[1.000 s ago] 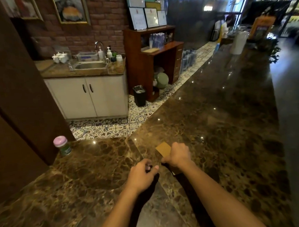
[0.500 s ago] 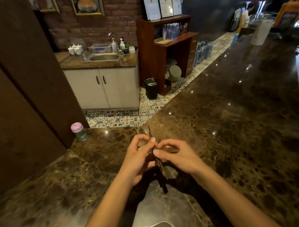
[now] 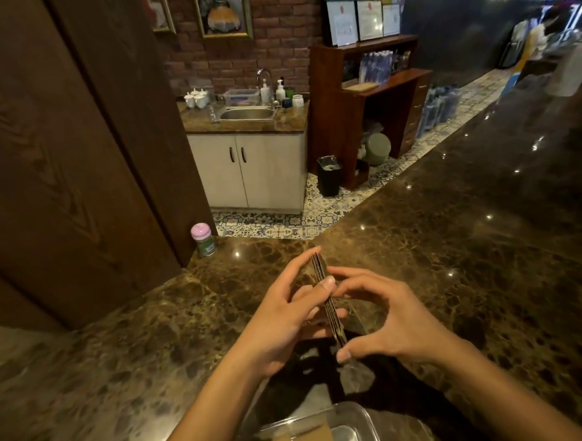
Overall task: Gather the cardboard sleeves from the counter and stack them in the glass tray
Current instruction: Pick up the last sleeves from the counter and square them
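Above the dark marble counter, your left hand and right hand both pinch a thin stack of brown cardboard sleeves, held edge-up; the clear glass tray sits nearest you.

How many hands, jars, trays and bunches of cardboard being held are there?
Hands: 2 (left hand, right hand)
Cardboard bundle, held by both hands: 1
Glass tray: 1
Pink-lidded jar: 1
Total: 5
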Demonstrator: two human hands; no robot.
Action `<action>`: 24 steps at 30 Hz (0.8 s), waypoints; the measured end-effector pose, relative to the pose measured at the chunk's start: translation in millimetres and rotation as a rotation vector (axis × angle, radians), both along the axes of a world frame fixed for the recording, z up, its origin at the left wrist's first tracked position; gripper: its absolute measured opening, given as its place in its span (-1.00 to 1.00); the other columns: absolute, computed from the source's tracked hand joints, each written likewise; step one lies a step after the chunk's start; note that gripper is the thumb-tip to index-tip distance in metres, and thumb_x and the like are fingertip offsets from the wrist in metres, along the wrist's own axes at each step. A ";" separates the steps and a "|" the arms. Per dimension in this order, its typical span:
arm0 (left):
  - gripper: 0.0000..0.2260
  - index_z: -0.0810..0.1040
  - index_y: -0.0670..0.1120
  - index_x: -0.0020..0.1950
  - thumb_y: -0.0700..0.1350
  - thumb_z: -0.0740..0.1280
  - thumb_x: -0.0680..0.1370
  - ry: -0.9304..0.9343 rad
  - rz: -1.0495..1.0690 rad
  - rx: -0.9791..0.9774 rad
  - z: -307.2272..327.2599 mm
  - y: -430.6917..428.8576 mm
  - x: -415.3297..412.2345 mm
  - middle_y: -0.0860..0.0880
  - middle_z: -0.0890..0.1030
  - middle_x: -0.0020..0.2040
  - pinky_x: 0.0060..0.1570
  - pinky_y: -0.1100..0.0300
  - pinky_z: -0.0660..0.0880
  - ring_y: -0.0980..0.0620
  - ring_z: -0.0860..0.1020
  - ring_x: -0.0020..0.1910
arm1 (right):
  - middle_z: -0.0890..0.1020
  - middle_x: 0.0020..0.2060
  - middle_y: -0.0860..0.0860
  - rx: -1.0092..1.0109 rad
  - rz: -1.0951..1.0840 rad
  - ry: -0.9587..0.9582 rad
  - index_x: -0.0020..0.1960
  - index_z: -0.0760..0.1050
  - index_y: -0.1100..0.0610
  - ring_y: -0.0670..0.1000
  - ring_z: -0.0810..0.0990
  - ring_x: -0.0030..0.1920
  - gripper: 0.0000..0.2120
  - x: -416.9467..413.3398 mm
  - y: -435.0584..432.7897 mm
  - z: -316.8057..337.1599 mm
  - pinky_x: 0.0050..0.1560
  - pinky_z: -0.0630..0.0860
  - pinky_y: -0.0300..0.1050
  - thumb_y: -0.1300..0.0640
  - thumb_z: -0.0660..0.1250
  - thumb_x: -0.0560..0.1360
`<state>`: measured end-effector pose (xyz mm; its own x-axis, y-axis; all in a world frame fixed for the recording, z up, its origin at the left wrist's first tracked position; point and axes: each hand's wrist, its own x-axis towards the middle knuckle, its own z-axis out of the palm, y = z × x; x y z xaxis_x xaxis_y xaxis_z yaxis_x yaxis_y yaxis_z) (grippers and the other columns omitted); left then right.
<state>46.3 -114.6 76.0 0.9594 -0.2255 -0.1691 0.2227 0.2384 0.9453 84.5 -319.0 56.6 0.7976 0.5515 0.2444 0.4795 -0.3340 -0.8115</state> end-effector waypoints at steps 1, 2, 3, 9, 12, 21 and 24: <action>-0.52 0.43 0.33 0.43 -0.03 0.42 0.57 -0.007 -0.014 -0.004 0.8 1.7 -2.6 -0.20 0.68 0.21 0.13 -0.22 0.62 -0.29 0.69 0.10 | 0.44 0.51 -0.22 0.000 0.023 0.005 0.22 0.60 -0.14 -0.16 0.44 0.50 -0.31 -2.9 0.2 2.9 0.50 0.43 0.12 -0.15 0.74 0.14; -0.54 0.43 0.32 0.42 -0.03 0.41 0.58 -0.012 -0.020 -0.004 2.8 3.2 -7.0 -0.20 0.69 0.20 0.00 -0.13 0.67 -0.28 0.70 0.06 | 0.41 0.54 -0.22 -0.005 0.056 0.013 0.23 0.59 -0.13 -0.16 0.41 0.52 -0.31 -6.5 0.7 6.8 0.52 0.41 0.08 -0.14 0.73 0.16; -0.57 0.46 0.30 0.41 -0.01 0.40 0.58 -0.016 -0.024 -0.005 4.1 4.1 -10.8 -0.21 0.69 0.19 -0.11 -0.05 0.67 -0.27 0.71 0.01 | 0.38 0.56 -0.21 -0.004 0.086 0.023 0.23 0.58 -0.11 -0.16 0.40 0.53 -0.31 -9.3 1.1 10.7 0.52 0.40 0.04 -0.12 0.73 0.17; -0.62 0.49 0.18 0.43 -0.06 0.34 0.62 -0.004 -0.010 -0.267 -3.0 8.0 -31.1 -0.23 0.62 0.31 0.05 -0.20 0.64 -0.37 0.66 0.10 | 0.38 0.56 -0.19 0.018 0.131 0.026 0.31 0.54 -0.04 -0.08 0.46 0.49 -0.24 -24.9 12.3 25.0 0.47 0.45 0.17 -0.10 0.73 0.17; -0.58 0.44 0.13 0.48 -0.04 0.34 0.62 -0.006 -0.049 -0.442 -9.4 14.7 -44.3 -0.34 0.54 0.36 0.04 -0.21 0.64 -0.34 0.65 0.07 | 0.33 0.58 -0.21 -0.065 0.202 -0.052 0.35 0.51 -0.04 -0.12 0.39 0.53 -0.19 -33.5 18.1 34.3 0.48 0.43 0.03 -0.13 0.72 0.18; -0.50 0.45 0.09 0.48 -0.04 0.46 0.56 -0.058 -0.068 -0.664 -17.5 25.1 -80.7 -0.32 0.58 0.24 0.09 -0.24 0.62 -0.29 0.64 0.08 | 0.36 0.50 -0.23 -0.276 0.306 -0.220 0.30 0.42 -0.11 -0.23 0.32 0.50 -0.22 -59.7 39.9 58.7 0.42 0.34 -0.36 -0.22 0.70 0.20; -0.54 0.48 0.09 0.47 -0.06 0.43 0.57 -0.069 -0.062 -0.680 -16.1 23.5 -93.4 -0.27 0.62 0.22 0.06 -0.19 0.64 -0.25 0.66 0.10 | 0.42 0.41 -0.12 -0.277 0.329 -0.222 0.27 0.41 -0.02 -0.07 0.41 0.41 -0.24 -68.3 46.0 58.9 0.20 0.60 -0.19 -0.14 0.71 0.22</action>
<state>-47.1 -91.1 59.9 0.9448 -0.3147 0.0909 0.1994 0.7726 0.6027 16.2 -273.0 115.5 0.5155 0.8339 0.1970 0.7472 -0.3250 -0.5797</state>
